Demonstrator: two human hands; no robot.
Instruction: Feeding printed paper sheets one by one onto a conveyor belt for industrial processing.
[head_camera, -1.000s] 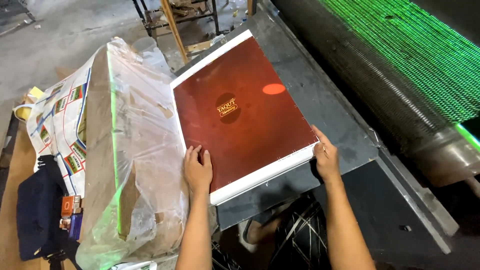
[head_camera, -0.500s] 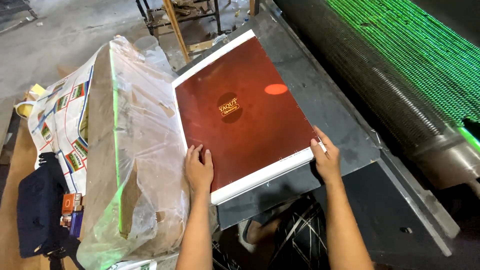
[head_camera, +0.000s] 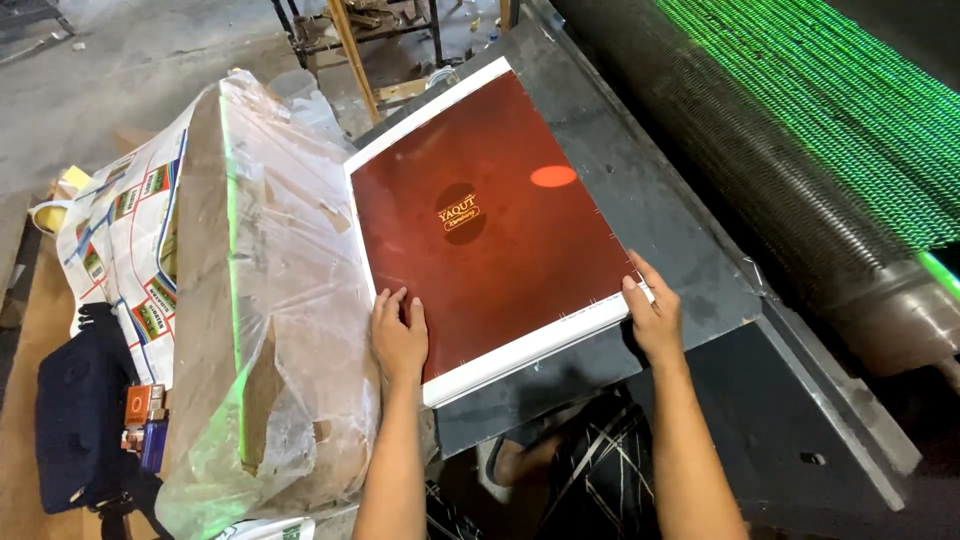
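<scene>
left hand (head_camera: 398, 335) flat on red sheet (head_camera: 490, 225) | right hand (head_camera: 655, 318) pinching its corner | keep the edges square on the grey table (head_camera: 680, 240)

Plastic-wrapped stack (head_camera: 270, 300), dark bag (head_camera: 80, 410), green-lit roller (head_camera: 800, 150)

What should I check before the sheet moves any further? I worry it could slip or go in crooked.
1. Left hand flat on the red sheet near corner: ok.
2. Right hand grips the sheet's right corner: ok.
3. Sheet lies flat on the dark metal table: ok.
4. Sheet square to the roller: cannot tell.
5. Plastic-wrapped stack clear of the sheet's left edge: not ok, it touches.
</scene>
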